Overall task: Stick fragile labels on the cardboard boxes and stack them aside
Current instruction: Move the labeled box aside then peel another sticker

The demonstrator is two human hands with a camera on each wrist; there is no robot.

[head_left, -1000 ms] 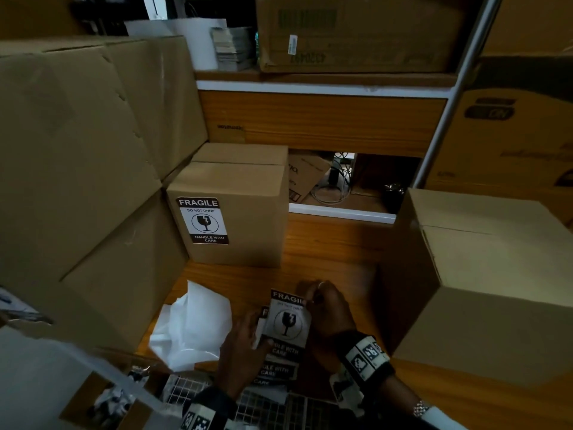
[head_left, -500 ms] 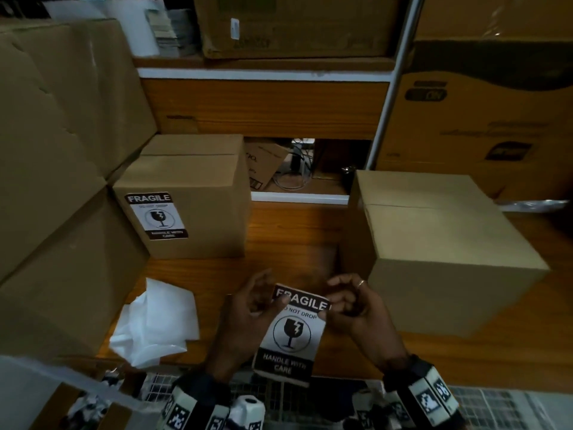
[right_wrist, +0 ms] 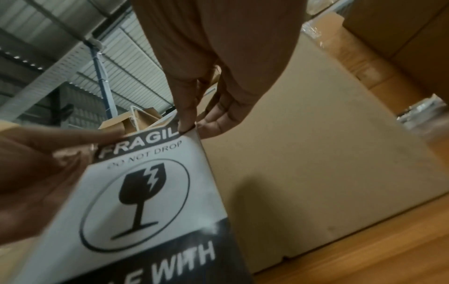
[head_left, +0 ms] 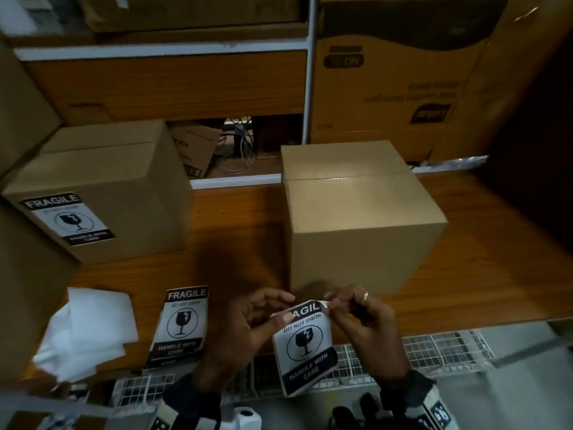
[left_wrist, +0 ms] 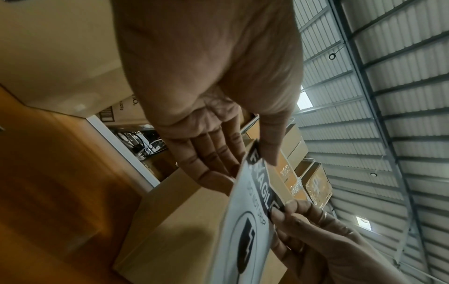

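A black-and-white FRAGILE label (head_left: pixel 305 342) hangs just in front of the plain cardboard box (head_left: pixel 356 212). My left hand (head_left: pixel 280 308) pinches its top left corner, thumb on the printed face. At the top right corner my right hand (head_left: pixel 328 305) pinches a small flap that is curled back and shows white. In the left wrist view the label (left_wrist: pixel 248 211) sits between my left hand (left_wrist: pixel 252 163) and the right fingers (left_wrist: pixel 291 207). The right wrist view shows my right hand (right_wrist: pixel 189 128) on the label (right_wrist: pixel 145 192), close to the box (right_wrist: pixel 303 144).
A box bearing a stuck label (head_left: pixel 102 187) stands at the left on the wooden table (head_left: pixel 235 231). Spare labels (head_left: pixel 183 324) and crumpled white backing paper (head_left: pixel 86 330) lie near the front edge. Big cartons flank both sides, shelving stands behind, and a wire basket (head_left: pixel 434 352) is below.
The hands have moved right with one label, up to the front of the plain box. The spare labels now lie on the table. The label's top right corner is now curled back.
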